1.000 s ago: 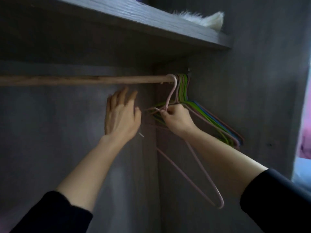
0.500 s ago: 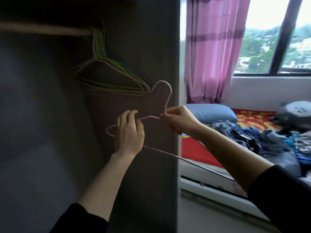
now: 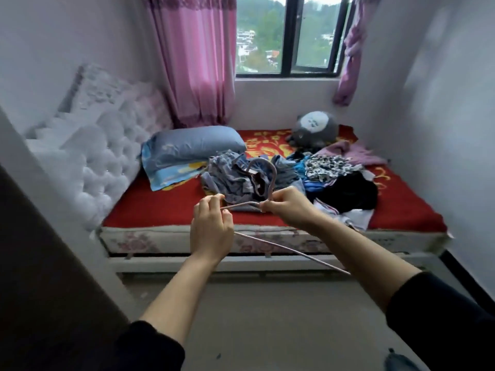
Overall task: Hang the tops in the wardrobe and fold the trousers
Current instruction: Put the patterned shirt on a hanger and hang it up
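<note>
A bed [image 3: 166,210] with a red cover fills the far side of the room under a window [image 3: 289,36], with a pink curtain [image 3: 198,62] hanging at its left and a white tufted headboard [image 3: 107,145] along its left end. On the cover lie a blue pillow [image 3: 192,145], a grey plush toy [image 3: 316,128], and a loose pile of clothes [image 3: 294,178] spread from the middle toward the right: bluish denim-like pieces, a black-and-white patterned piece, a black garment and a mauve one, none of them folded. In front of the bed, both bare hands hold a pale pink hanger [image 3: 267,183] up in the air over the floor. The right hand [image 3: 289,207] is pinched shut on the neck just under the hook, which curves up above its fingers against the clothes behind. The left hand [image 3: 211,228] is curled around the left end of the hanger, its thumb and fingertips closed on the thin upper arm where it bends; the lower bar runs out from beneath this hand, slanting down to the right and passing under the right forearm. Dark sleeves cover both arms below the elbows
</note>
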`<action>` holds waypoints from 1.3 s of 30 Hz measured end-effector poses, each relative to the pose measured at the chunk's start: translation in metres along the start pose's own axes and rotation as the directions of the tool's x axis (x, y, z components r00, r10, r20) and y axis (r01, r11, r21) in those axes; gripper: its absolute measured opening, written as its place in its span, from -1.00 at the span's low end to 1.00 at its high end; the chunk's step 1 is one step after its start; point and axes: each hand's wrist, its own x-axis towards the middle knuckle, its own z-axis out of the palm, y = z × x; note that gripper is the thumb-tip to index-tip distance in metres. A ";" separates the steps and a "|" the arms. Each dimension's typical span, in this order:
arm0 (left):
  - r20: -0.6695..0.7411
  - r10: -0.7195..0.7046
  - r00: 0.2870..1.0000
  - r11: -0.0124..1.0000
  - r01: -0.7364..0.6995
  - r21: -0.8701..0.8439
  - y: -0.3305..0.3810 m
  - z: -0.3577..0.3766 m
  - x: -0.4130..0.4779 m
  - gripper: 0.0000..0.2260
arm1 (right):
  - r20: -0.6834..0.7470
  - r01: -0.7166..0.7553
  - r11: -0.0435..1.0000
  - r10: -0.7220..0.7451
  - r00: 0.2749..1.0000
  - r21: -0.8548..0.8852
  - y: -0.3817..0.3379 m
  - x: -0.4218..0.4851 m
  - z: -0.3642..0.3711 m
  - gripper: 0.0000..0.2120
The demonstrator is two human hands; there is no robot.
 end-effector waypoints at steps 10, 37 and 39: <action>0.312 0.129 0.941 0.992 -0.120 -0.048 0.131 0.206 0.063 -0.67 | -0.225 -0.303 0.953 0.299 0.927 0.018 0.179 0.036 -0.133 -0.71; 0.626 -0.211 0.750 0.975 0.120 0.184 0.209 0.738 0.431 -0.69 | -0.211 -0.603 0.795 0.601 0.771 0.065 0.553 0.480 -0.376 -0.77; 0.665 -0.293 0.687 0.954 0.162 0.253 0.203 0.775 0.441 -0.68 | -0.184 -0.608 0.793 0.605 0.775 0.044 0.583 0.512 -0.385 -0.78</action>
